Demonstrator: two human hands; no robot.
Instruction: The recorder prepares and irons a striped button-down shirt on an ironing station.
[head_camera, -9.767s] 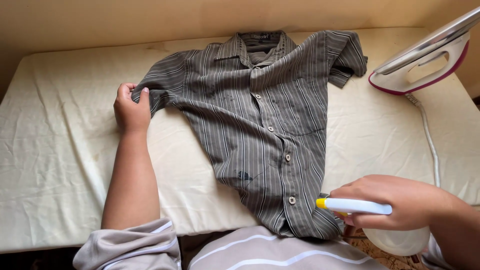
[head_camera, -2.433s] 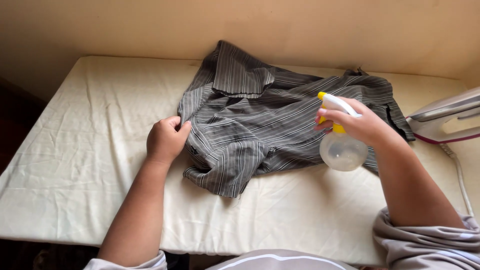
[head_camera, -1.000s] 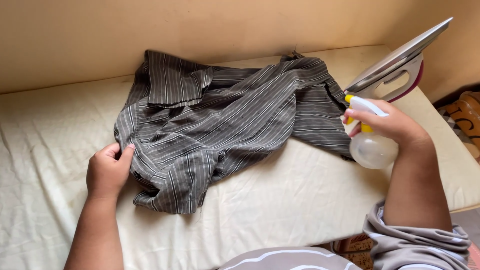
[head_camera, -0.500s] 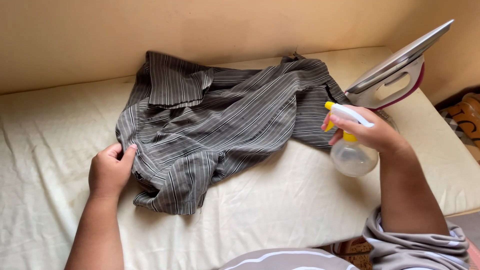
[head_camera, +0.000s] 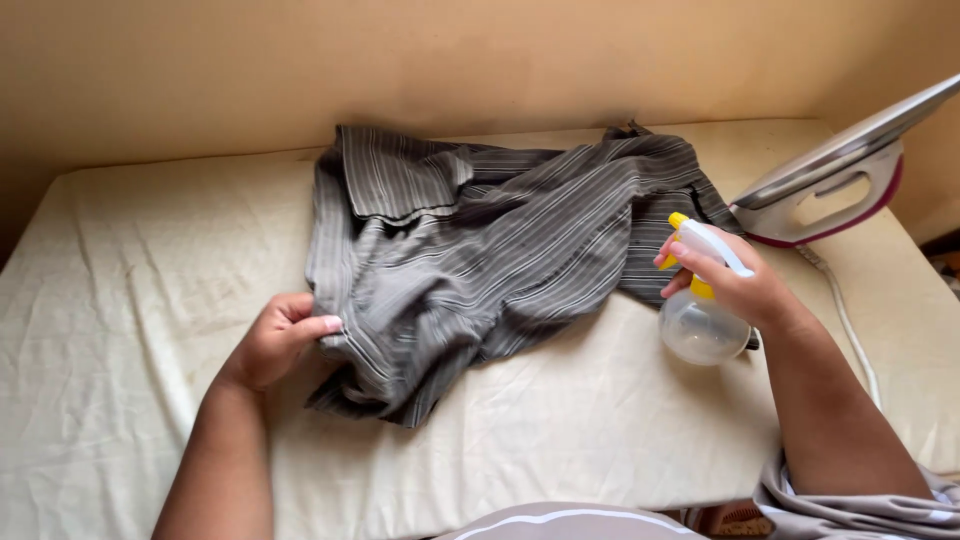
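Striped grey fabric is what the left hand has got, fingers curled and pinching the near-left edge of the shirt where it's folded over on itself. Right hand is wrapped around the neck of a spray bottle, clear round body with a white and yellow head, fingers closed on the trigger part, nozzle aimed left toward the shirt. The bottle hangs just off the shirt's right edge, above the cloth, not resting on it.

Shirt itself is bunched up and rumpled in the middle of the worktop, which has a cream cover on it, wrinkled all over. One corner of the shirt points toward the near edge, and the far side nearly reaches the wall.

Loads of bare cover to the left of the left hand, plus a decent strip between the shirt and the near edge. Right side is tighter: an iron, white and magenta, stands tipped up on its heel near the right corner, with its cord trailing down close past the right forearm.
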